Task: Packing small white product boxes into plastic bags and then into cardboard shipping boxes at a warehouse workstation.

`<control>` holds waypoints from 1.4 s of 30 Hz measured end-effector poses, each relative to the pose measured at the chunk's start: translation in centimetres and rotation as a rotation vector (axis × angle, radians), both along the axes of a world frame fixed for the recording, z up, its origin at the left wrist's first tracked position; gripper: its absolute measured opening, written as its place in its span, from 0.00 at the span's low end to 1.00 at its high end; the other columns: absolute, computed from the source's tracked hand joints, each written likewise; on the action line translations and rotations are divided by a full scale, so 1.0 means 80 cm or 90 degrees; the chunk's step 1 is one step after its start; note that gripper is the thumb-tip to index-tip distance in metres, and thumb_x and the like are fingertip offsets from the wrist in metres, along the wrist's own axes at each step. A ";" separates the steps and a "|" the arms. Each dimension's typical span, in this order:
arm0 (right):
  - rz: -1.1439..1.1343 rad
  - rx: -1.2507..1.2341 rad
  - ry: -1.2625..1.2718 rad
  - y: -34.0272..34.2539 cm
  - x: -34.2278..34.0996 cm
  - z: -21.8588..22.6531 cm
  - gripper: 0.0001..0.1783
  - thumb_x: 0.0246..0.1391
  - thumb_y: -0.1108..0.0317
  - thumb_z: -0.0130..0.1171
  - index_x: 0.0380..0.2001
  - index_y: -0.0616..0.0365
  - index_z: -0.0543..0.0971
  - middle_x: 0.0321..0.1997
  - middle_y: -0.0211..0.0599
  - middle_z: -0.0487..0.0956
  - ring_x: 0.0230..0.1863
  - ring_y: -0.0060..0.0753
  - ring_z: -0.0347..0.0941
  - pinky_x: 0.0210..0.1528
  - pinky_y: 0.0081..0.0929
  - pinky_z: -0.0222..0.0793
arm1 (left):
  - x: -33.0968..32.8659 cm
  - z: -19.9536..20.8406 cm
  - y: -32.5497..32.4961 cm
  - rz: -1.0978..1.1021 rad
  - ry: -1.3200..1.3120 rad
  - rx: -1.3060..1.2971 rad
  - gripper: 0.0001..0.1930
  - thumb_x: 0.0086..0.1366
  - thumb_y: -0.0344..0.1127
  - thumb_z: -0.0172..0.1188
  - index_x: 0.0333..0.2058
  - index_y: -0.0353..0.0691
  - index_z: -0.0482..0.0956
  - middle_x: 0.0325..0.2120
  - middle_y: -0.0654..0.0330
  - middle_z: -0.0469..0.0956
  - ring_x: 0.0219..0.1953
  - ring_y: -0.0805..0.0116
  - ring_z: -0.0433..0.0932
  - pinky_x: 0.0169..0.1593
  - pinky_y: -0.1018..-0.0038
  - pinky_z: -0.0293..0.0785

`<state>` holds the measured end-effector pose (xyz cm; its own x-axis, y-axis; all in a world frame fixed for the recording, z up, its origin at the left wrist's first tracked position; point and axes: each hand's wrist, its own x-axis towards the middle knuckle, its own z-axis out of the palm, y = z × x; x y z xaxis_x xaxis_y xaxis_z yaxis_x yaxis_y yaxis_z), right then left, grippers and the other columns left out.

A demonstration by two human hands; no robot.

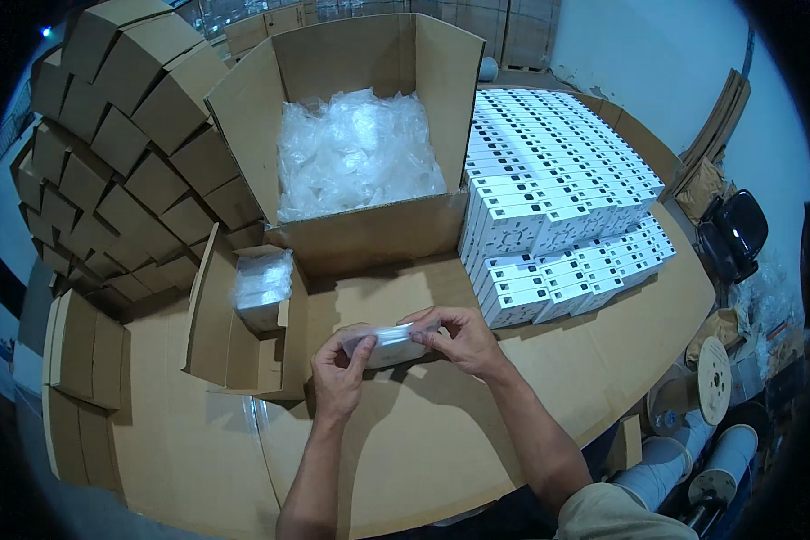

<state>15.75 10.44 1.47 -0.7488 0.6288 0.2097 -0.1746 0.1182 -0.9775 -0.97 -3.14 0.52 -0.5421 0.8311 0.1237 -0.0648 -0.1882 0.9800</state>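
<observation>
White packet (pixel 398 354) in clear plastic: gripped at 2 ends, over the tabletop (pixel 189 459). Left hand (pixel 342 371): fingers pinching the left end. Right hand (pixel 463 342): fingers pinching the right end. Left of the packet: small open carton (pixel 295 315), partly filled with wrapped items (pixel 265 281). Beyond the packet: large open carton (pixel 369 236) containing clear bags (pixel 355 148). Adjacent, to its right: stacked white boxes (pixel 558 202). Far left: piled brown cartons (pixel 121 144).

the large carton (pixel 369 236) is plain brown, the bags (pixel 360 148) inside it clear whitish. right of the carton, stacked boxes (pixel 513 220) are white with dark squares; left of it, piled cartons (pixel 121 144) are brown. in front of it, the packet (pixel 393 347) is white, the table (pixel 594 382) tan.
</observation>
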 end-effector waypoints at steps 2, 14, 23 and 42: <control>-0.015 -0.022 -0.020 -0.002 0.000 0.004 0.05 0.60 0.73 0.64 0.38 0.63 0.84 0.43 0.32 0.84 0.37 0.18 0.74 0.43 0.23 0.74 | -0.001 -0.001 0.000 0.028 0.045 0.005 0.08 0.69 0.33 0.64 0.41 0.34 0.82 0.37 0.65 0.81 0.39 0.78 0.76 0.46 0.78 0.73; -0.076 -0.065 0.044 -0.005 -0.009 -0.015 0.07 0.61 0.75 0.63 0.33 0.60 0.74 0.38 0.33 0.81 0.41 0.19 0.74 0.47 0.23 0.71 | 0.011 0.001 0.003 0.127 0.028 0.011 0.10 0.66 0.31 0.67 0.32 0.39 0.73 0.31 0.66 0.77 0.33 0.82 0.72 0.39 0.81 0.70; -0.046 0.067 0.154 -0.006 -0.003 0.004 0.16 0.54 0.79 0.63 0.48 0.60 0.82 0.60 0.42 0.75 0.60 0.33 0.71 0.63 0.34 0.68 | 0.010 0.000 0.005 0.138 0.002 -0.017 0.12 0.66 0.30 0.67 0.30 0.39 0.69 0.33 0.62 0.79 0.34 0.80 0.73 0.40 0.79 0.72; -0.030 0.132 -0.143 -0.011 -0.002 0.013 0.16 0.51 0.72 0.72 0.44 0.59 0.84 0.46 0.35 0.82 0.48 0.29 0.77 0.50 0.28 0.75 | 0.019 0.002 0.007 0.137 -0.009 0.082 0.11 0.65 0.28 0.67 0.38 0.37 0.71 0.38 0.60 0.77 0.42 0.78 0.73 0.45 0.78 0.71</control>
<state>15.61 9.55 2.52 -0.7615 0.6254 0.1700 0.0530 0.3215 -0.9454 0.53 -2.57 0.71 -0.7074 0.6741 0.2125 -0.0231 -0.3225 0.9463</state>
